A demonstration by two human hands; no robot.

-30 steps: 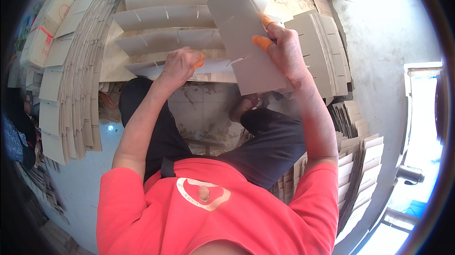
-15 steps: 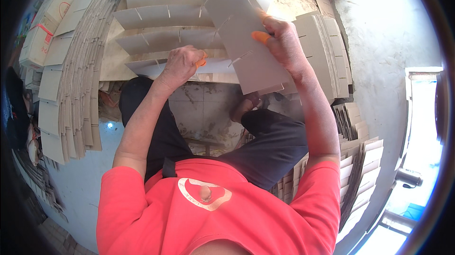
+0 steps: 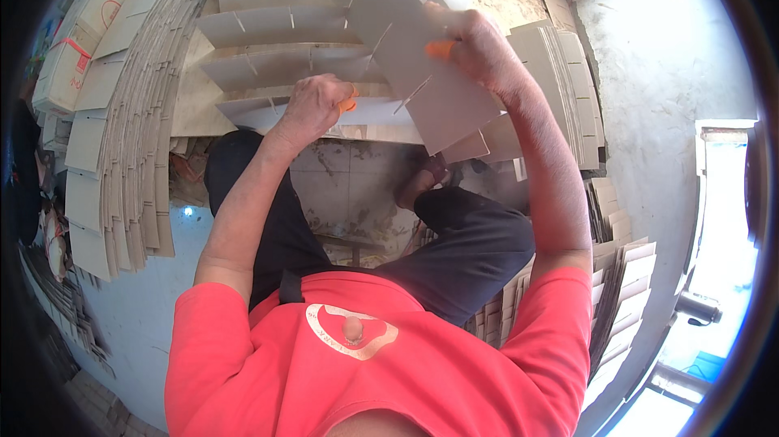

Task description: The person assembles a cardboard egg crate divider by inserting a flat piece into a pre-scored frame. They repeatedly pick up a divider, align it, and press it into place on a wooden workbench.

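A long grey cardboard divider strip with slots [image 3: 406,55] slants across three other slotted cardboard strips, such as the middle strip [image 3: 280,68], that stand on edge in rows. My right hand [image 3: 479,47] is at its right side, orange-covered thumb on its face, fingers closed and partly hidden behind it. The closed fingers of my left hand [image 3: 316,108], also with orange coverings, pinch the nearest standing strip [image 3: 260,115] near its middle. The slanted strip crosses the right ends of the standing ones; whether its slots are seated in them is hard to tell.
Tall stacks of slotted cardboard [image 3: 134,129] rise at the left, with more cardboard [image 3: 560,96] at the right and behind. A white box [image 3: 77,47] with red tape is at far left. Further bundles [image 3: 625,291] stand by my right elbow. My knees are under the worktop edge [image 3: 381,133].
My right hand has moved a little left and up at the slanted strip, whose lower end has swung right. My left hand has hardly moved.
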